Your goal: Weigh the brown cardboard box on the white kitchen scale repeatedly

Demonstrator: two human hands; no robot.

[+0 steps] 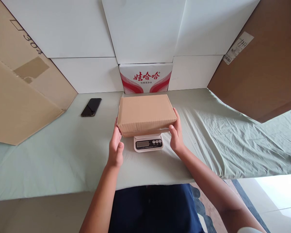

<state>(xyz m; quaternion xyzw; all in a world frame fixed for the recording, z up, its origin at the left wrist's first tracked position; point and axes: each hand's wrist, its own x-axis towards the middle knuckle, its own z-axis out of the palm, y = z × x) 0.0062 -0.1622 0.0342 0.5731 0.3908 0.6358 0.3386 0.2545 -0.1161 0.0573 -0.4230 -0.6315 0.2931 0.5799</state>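
A brown cardboard box (146,111) is held between my two hands, over a small white kitchen scale (148,143). The box hides most of the scale; only its front panel with a display and several buttons shows. I cannot tell whether the box rests on the scale or is just above it. My left hand (116,145) presses against the box's left side, thumb raised toward me and fingers partly hidden behind the edge. At the right front corner, my right hand (176,134) grips the box, its thumb on the front face and fingers along the side.
A black phone (91,107) lies left on the green tablecloth (70,155). Behind stands a white and red printed carton (145,78) among white panels (83,76). Large cardboard sheets flank both sides, one on the left (21,100) and one on the right (264,74).
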